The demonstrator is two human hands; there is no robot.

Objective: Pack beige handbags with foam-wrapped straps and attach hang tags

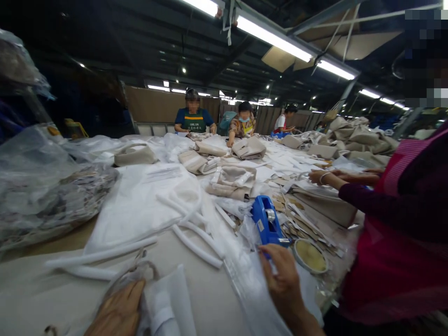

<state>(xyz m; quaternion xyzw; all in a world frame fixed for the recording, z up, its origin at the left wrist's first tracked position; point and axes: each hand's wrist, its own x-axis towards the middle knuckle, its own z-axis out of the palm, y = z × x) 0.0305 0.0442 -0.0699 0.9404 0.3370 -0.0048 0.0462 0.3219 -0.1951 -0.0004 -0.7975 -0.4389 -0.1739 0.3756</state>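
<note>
At the lower left, my left hand (pixel 117 310) lies flat with its fingers stretched out, on a clear plastic bag (pixel 149 270) over beige fabric (pixel 196 289). A rolled white sheet (pixel 164 303) lies just right of it. My right hand (pixel 285 280) is closed in a pinch right in front of the blue tape dispenser (pixel 268 221); a small shiny bit shows at its fingers, too small to name. Under and beside this hand runs clear plastic film (pixel 245 280). A roll of tape (pixel 310 255) lies to its right. White foam tubes (pixel 198 247) lie between the hands.
A stack of white bags (pixel 143 200) lies ahead on the left, beside a heap of clear plastic (pixel 52 191). Folded beige fabric pieces (pixel 231 182) and cardboard strips (pixel 308 224) cover the table. A co-worker in a red apron (pixel 381 233) stands close on the right.
</note>
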